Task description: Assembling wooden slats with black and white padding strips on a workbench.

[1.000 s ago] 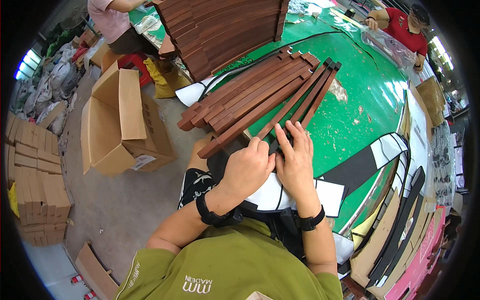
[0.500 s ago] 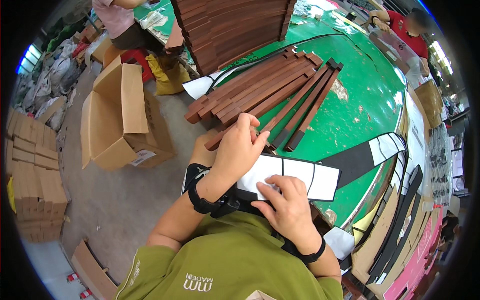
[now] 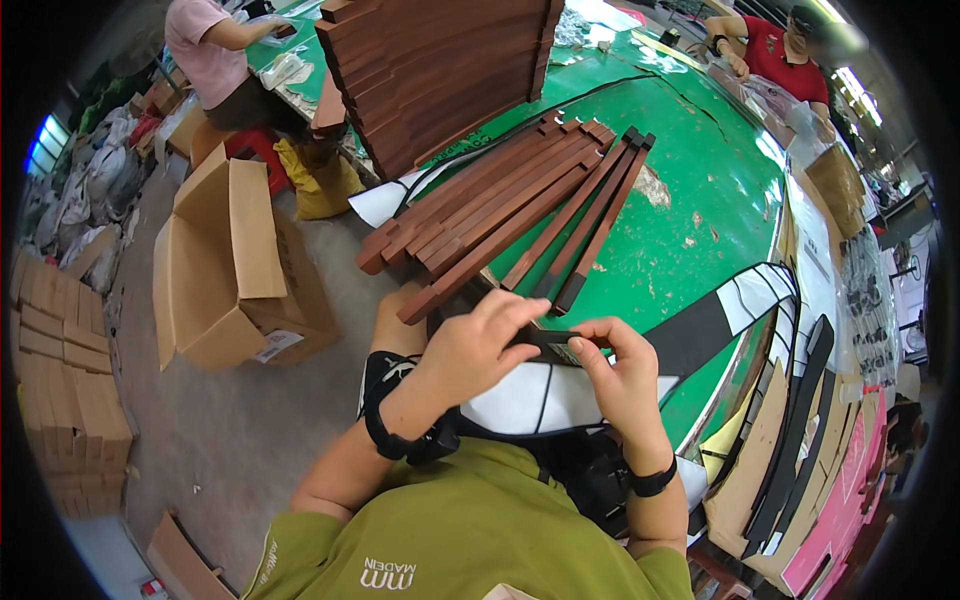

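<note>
My right hand [image 3: 626, 378] pinches a short, dark flat piece [image 3: 553, 346] between thumb and fingers, above my lap. Just left of it is my left hand [image 3: 468, 352], its thumb and forefinger apart around the near end of that piece; whether they touch it I cannot tell. Under both hands a white panel with black edging [image 3: 520, 398] lies curved across my lap. Beyond my hands, a row of reddish-brown wooden slats [image 3: 505, 205] rests on the green table [image 3: 690, 205]. Three thinner slats [image 3: 590, 220] with black ends lie fanned beside them.
A tall stack of brown slats [image 3: 440, 80] stands at the back. On the floor at left is an open cardboard box [image 3: 205, 270]. A black and white strip [image 3: 710, 325] and cardboard pieces [image 3: 745, 480] lie at right. Two people [image 3: 785, 65] sit across the table.
My right hand has risen off the white panel and now pinches the dark piece. My left hand has come lower, beside it. The white panel has slid nearer and now curves.
</note>
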Available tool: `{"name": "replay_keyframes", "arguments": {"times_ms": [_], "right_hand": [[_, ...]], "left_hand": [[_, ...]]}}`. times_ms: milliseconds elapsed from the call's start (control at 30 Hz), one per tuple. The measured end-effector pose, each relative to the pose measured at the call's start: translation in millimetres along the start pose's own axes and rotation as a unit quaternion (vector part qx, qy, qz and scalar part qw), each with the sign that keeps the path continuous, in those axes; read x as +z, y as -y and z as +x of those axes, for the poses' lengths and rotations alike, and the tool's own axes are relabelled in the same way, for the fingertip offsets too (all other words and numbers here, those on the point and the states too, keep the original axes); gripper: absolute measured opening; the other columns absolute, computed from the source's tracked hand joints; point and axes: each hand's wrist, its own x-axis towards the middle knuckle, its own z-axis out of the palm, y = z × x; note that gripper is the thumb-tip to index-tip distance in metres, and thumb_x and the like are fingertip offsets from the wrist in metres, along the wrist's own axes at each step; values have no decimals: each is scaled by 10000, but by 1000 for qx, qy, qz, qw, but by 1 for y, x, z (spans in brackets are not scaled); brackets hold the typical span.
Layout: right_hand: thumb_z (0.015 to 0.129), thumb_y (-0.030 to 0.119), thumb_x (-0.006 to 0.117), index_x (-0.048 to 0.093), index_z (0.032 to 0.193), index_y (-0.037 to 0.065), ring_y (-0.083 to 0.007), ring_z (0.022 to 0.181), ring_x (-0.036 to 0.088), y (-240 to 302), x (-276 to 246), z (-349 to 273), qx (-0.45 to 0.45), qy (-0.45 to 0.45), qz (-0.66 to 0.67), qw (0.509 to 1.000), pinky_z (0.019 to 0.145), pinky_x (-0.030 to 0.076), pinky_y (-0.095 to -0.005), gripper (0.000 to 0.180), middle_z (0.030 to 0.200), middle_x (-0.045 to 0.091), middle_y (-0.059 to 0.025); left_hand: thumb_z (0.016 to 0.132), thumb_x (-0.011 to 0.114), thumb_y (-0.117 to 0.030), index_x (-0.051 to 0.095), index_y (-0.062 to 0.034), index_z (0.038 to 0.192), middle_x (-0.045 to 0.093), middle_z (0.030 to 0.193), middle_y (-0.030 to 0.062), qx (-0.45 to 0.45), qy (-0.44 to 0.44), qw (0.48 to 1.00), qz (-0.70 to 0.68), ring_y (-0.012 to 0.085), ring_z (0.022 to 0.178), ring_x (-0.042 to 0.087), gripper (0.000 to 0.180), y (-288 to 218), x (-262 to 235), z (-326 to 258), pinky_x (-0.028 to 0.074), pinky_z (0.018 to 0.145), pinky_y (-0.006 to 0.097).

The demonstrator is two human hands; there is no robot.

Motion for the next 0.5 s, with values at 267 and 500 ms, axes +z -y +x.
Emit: {"name": "replay_keyframes", "arguments": {"times_ms": [267,500], "right_hand": [[941,100,717,704,1037,-5,-59,818,612,-9,15,24,170,77,246,951,728,501,-227,143,891,697,4],[725,71,829,592,1310,-35,-337,1058,613,-7,39,30,-80,53,-160,982,901,500,-423,640,1062,641,-138]], "left_hand": [[739,860,-104,711,-58,1021,650,960,74,12,-71,996,62,228,741,686,322,-6,0,4,572,608,321],[761,811,-80,680,-28,970,637,943,87,-61,-114,986,102,258,742,678,252,9,-1,14,561,616,331]]}}
